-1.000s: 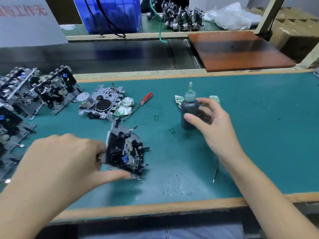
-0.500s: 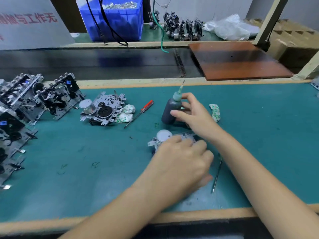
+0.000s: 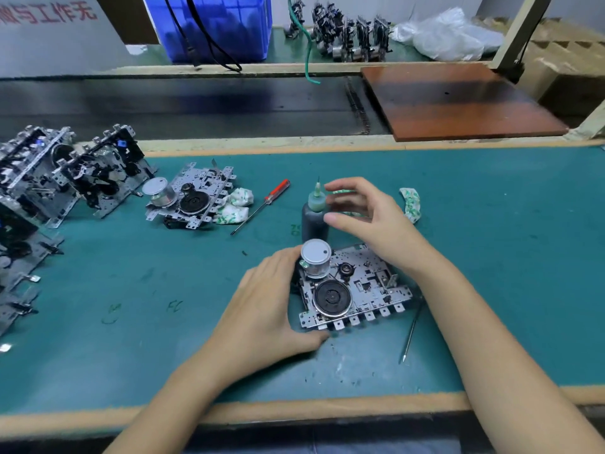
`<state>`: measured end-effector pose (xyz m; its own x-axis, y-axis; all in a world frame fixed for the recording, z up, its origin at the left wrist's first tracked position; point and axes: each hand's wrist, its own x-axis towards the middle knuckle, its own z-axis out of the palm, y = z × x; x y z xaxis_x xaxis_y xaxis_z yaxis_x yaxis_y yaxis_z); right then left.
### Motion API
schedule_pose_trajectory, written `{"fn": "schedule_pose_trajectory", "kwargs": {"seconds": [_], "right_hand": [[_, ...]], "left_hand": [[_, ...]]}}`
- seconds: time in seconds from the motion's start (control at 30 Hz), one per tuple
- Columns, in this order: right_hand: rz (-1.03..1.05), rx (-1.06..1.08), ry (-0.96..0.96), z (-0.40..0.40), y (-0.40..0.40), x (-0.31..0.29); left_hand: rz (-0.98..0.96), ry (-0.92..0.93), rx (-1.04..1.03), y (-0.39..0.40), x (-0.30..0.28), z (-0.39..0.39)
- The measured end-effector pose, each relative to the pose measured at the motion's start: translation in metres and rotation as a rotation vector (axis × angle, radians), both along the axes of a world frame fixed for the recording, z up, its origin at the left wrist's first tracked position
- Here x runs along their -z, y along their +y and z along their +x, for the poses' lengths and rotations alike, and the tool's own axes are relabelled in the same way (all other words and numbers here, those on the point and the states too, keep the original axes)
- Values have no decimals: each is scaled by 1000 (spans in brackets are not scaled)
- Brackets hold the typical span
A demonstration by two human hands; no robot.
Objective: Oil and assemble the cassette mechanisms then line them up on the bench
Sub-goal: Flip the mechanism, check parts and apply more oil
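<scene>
A cassette mechanism (image 3: 355, 291) lies flat on the green bench mat (image 3: 491, 257), its silver motor and black flywheel facing up. My left hand (image 3: 265, 306) grips its left edge, thumb under the near corner and fingers by the motor. Just behind it a dark oil bottle (image 3: 312, 221) with a pale nozzle stands upright. My right hand (image 3: 370, 217) hovers at the bottle's right with fingers spread and blurred, the thumb tip close to the bottle's shoulder. Another mechanism (image 3: 190, 198) lies flat farther left. Several assembled ones (image 3: 49, 178) stand in a row at the left edge.
A red-handled screwdriver (image 3: 262, 204) and crumpled rags (image 3: 234, 204) lie left of the bottle, and another rag (image 3: 411, 203) lies to its right. A thin metal pick (image 3: 411, 332) lies right of the held mechanism. Behind are a dark conveyor (image 3: 163, 106), a brown board (image 3: 458, 99) and a blue crate (image 3: 212, 24).
My left hand carried the mechanism from the left to the middle and laid it flat, motor up. The tilted oil bottle now stands upright, and my right hand's fingers have loosened from it.
</scene>
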<state>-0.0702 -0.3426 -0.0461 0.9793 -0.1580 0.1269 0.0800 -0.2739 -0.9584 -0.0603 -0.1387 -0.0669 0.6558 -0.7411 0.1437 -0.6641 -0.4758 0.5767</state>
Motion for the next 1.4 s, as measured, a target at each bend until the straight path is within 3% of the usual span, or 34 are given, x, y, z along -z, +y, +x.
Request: {"fn": "schedule_pose_trajectory", "kwargs": {"seconds": [0.33, 0.5, 0.67, 0.83, 1.1, 1.27, 1.4], "right_hand": [[49, 225, -9, -7, -13, -3], [62, 341, -13, -9, -19, -7], [-45, 472, -12, -30, -20, -12], [-295, 687, 103, -87, -12, -15], [-180, 293, 629, -129, 35, -6], [34, 287, 638, -127, 47, 3], [77, 381, 576, -126, 41, 5]], "left_hand": [[-6, 136, 34, 0, -2, 1], [-51, 44, -120, -13, -5, -13], [46, -24, -125, -10, -7, -14], [83, -68, -150, -8, -8, -19], [138, -25, -160, -7, -7, -25], [-35, -13, -195, -5, -10, -27], [-83, -126, -197, -7, -11, -27]]}}
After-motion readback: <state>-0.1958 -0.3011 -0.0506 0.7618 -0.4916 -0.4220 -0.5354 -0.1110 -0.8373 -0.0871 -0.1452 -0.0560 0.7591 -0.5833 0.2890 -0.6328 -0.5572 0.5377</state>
